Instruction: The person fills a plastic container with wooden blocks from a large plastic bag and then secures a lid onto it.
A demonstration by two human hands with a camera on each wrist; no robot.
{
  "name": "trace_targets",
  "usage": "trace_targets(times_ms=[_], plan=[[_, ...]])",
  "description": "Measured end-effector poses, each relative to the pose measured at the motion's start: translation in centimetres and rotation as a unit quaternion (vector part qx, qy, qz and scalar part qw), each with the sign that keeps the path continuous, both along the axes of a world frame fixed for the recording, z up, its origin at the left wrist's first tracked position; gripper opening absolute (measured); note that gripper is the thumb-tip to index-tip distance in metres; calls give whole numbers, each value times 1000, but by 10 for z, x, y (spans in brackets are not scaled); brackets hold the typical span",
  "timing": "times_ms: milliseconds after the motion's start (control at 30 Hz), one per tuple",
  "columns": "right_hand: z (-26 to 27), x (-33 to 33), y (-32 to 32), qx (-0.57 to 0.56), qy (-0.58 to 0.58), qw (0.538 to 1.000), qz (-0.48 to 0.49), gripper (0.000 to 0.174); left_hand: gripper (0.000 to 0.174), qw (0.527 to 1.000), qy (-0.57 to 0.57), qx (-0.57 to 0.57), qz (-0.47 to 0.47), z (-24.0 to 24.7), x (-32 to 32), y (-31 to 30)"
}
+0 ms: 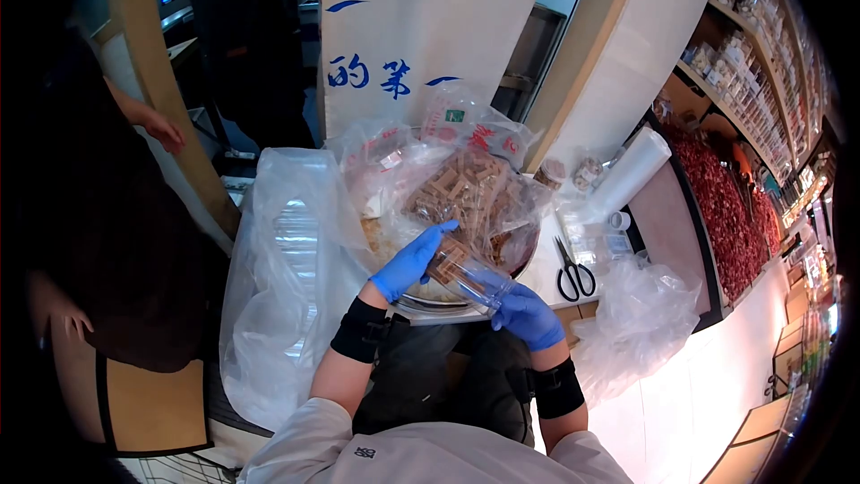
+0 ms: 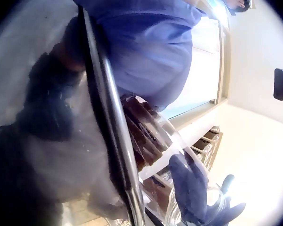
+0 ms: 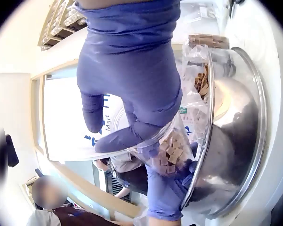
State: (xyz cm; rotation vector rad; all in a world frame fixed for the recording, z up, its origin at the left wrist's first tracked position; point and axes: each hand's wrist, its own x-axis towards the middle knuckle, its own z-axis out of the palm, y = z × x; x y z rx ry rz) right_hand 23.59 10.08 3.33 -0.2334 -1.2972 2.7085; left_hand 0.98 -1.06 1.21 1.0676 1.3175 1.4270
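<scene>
Both hands wear blue gloves. My left hand (image 1: pixel 408 266) grips the lower end of a clear plastic jar (image 1: pixel 475 280), tilted over the near rim of a metal basin (image 1: pixel 430 308). Brown square pieces (image 3: pixel 171 153) lie gathered at that end of the jar. At the jar's mouth, my right hand (image 1: pixel 530 316) holds the rim, its thumb and fingers bent around it in the right wrist view. Behind the jar, a clear plastic bag (image 1: pixel 528 202) full of brown pieces (image 1: pixel 461 186) sits in the basin.
Black-handled scissors (image 1: pixel 574 276) lie right of the basin, near a crumpled plastic bag (image 1: pixel 640 314) and a clear plastic roll (image 1: pixel 632 170). On the left stands a large bag of clear plastic items (image 1: pixel 291 242). A person in dark clothing (image 1: pixel 134 215) stands at the left.
</scene>
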Motion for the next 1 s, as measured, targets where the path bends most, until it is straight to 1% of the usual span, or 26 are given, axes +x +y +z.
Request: trace_targets(times_ms=[33, 100, 133, 200, 233, 300, 333, 400, 433, 467, 500, 533, 567, 600, 633, 700, 733, 800, 833, 867, 900, 933, 1000], plan=[[-6, 4, 0, 0, 1, 1000, 1, 62, 53, 1000, 1, 0, 1, -2, -1, 0], [-18, 11, 1, 152, -83, 984, -46, 44, 53, 1000, -11, 19, 22, -7, -3, 2], [-20, 13, 5, 152, -83, 984, -46, 44, 53, 1000, -11, 19, 22, -7, -4, 2], [-19, 18, 10, 262, -115, 958, -33, 49, 53, 1000, -17, 4, 22, -8, -5, 1], [-16, 20, 11, 262, -116, 957, -35, 49, 53, 1000, -17, 4, 19, -8, -4, 2], [-4, 20, 13, 313, -116, 942, 32, 51, 51, 1000, 10, 19, 1, -8, -3, 2], [4, 19, 12, 312, -117, 942, 32, 51, 51, 1000, 10, 18, 0, -9, -4, 2], [17, 16, 9, 345, -106, 929, 88, 54, 50, 999, 31, 26, -4, -11, -5, 2], [5, 18, 14, 344, -106, 929, 87, 54, 50, 999, 31, 25, -5, -11, -5, 2], [-17, 19, 24, 291, -61, 951, 83, 61, 49, 1000, 18, 17, -4, -9, -5, 2], [-14, 13, 21, 238, -15, 968, 78, 69, 48, 1000, 5, 9, -2, -8, -5, 2], [-10, 10, 17, 238, -14, 968, 79, 69, 48, 1000, 5, 9, -1, -7, -6, 2], [-6, 7, 11, 162, 15, 987, 19, 78, 46, 1000, -7, 4, 12, -7, -6, 1], [2, 2, 3, 85, 43, 995, -41, 87, 44, 999, -20, -1, 26, -7, -5, 1], [-1, 0, 4, 85, 43, 995, -41, 87, 44, 999, -20, -1, 26, -7, -5, 2], [-6, -4, 5, -40, 92, 994, -42, 97, 39, 995, -86, 12, 42, -8, -4, 2], [-4, -4, 4, -41, 93, 994, -42, 97, 39, 995, -86, 12, 42, -12, -5, 4], [5, -2, -2, 10, 66, 996, -50, 91, 37, 980, -194, 52, 16, -23, -9, 8], [11, -2, -3, 10, 66, 997, -50, 91, 37, 979, -194, 51, 16, -25, -11, 7], [18, -2, -3, 114, 14, 993, -7, 84, 36, 977, -207, 48, 14, -27, -12, 7], [21, -1, -3, 216, -37, 975, 36, 77, 34, 974, -220, 45, 12, -28, -12, 7], [20, -1, -1, 216, -38, 975, 36, 77, 34, 974, -221, 46, 12, -29, -13, 8], [17, -2, 2, 305, -80, 945, 84, 69, 29, 978, -200, 48, 29, -32, -13, 9]])
